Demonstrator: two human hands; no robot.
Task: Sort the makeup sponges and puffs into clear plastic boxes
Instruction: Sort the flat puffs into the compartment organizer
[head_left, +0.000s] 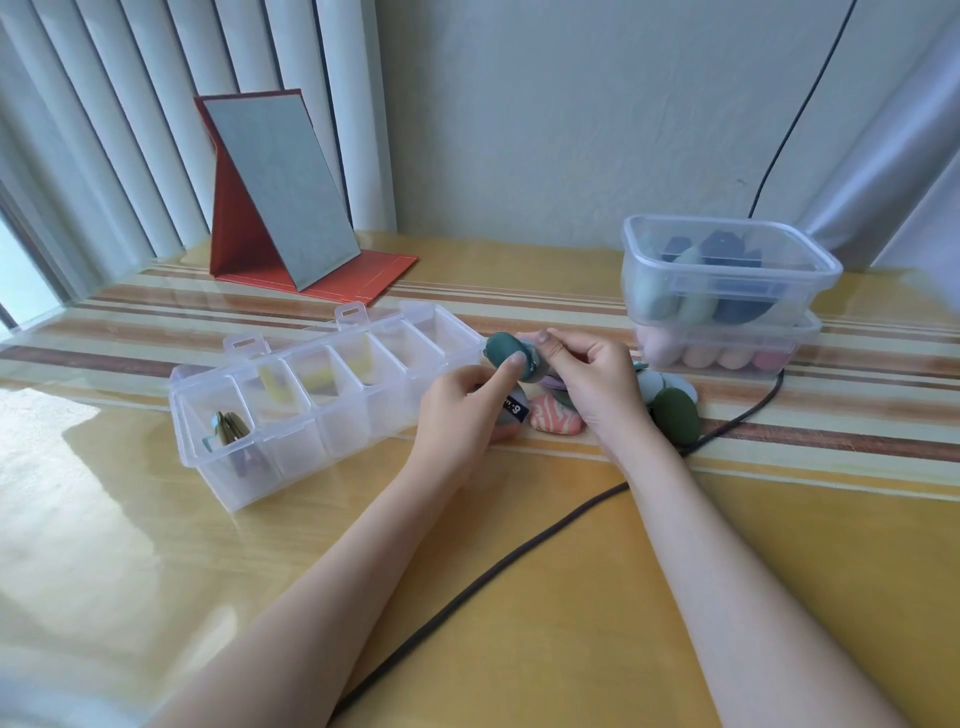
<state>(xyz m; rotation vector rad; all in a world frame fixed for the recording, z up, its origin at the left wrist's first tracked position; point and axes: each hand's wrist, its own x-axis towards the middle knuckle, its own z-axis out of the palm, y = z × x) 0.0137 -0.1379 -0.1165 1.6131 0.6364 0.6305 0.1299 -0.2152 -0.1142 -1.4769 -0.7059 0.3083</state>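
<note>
Sorting in progress: I am working both hands together above the striped tabletop (156, 519), a dark cable (519, 551) trailing between my forearms from six o'clock toward three.

My left hand (457, 410) is curling round a pale puff with a dark printed label (515, 407) while its forefinger is pressing a teal puff (506, 349). My right hand (597, 384) is pinching the grey puff (535, 364) stacked against that teal one, thumb and fingertips closed on its edge.

Just under the hands, a small heap is waiting: a pink marbled sponge (556, 415), a dark green puff (678, 415) and pale grey ones (654, 384) beside it.

At nine o'clock the long divided box (332, 415) is standing open; its near cell is holding several thin puffs, the next ones yellowish pieces, the far cells looking empty.

At two o'clock, two stacked clear tubs (727, 291) are already holding blue-grey pieces above and pink sponges below. By my judgement, well over half is done; only the heap and what I am holding are left.

At eleven o'clock a red folding mirror (280, 192) is standing before vertical blinds (130, 130) and a pale wall (519, 104).
</note>
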